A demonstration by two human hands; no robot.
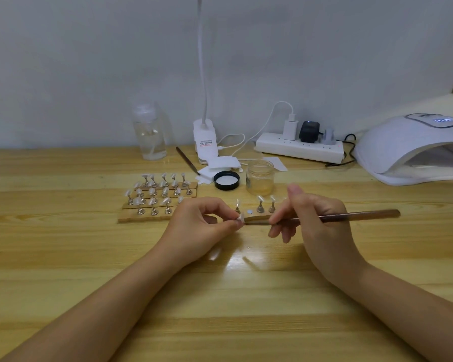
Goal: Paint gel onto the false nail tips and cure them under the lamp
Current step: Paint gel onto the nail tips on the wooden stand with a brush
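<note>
My left hand (203, 222) pinches a small clear false nail tip (240, 218) on its stand, just above the table. My right hand (307, 218) holds a brown brush (356, 215) like a pen, its tip touching that nail tip. Behind the hands lies a wooden strip (256, 216) with three nail tips on metal stands and one bare magnet spot. More strips (157, 198) with several nail tips sit to the left. An open glass jar of gel (260, 178) stands behind. The white curing lamp (413, 150) is at the far right.
The jar's black lid (226, 180) lies beside white pads (220, 164). A clear pump bottle (149, 131), a white desk lamp base (205, 142), a second brush (187, 160) and a power strip (300, 148) with plugs and cables line the wall on the wooden table (220, 296).
</note>
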